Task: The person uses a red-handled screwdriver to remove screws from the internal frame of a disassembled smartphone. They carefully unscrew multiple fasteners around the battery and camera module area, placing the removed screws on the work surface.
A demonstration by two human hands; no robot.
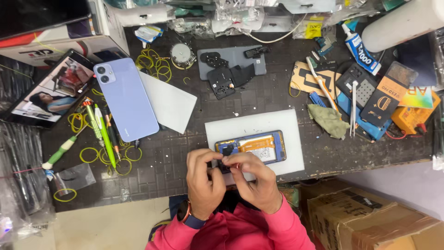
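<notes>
An opened phone (257, 147) with a blue frame, orange-topped battery and bare circuit parts lies on a white mat (282, 121) near the table's front edge. My left hand (204, 178) and my right hand (255, 178) are pressed together over the phone's near-left corner. Both pinch a small dark part (224, 161) between fingertips; its shape is mostly hidden by the fingers. A watch sits on my left wrist, and pink sleeves cover both arms.
A lilac phone (126, 99) lies face down on a white sheet (171, 104) at left. Screwdrivers (102, 132) and yellow rubber bands surround it. A grey back cover with black parts (231, 69), a glue tube (360, 50), tweezers (353, 107), a green cloth (329, 120) and cardboard boxes (365, 217) are around.
</notes>
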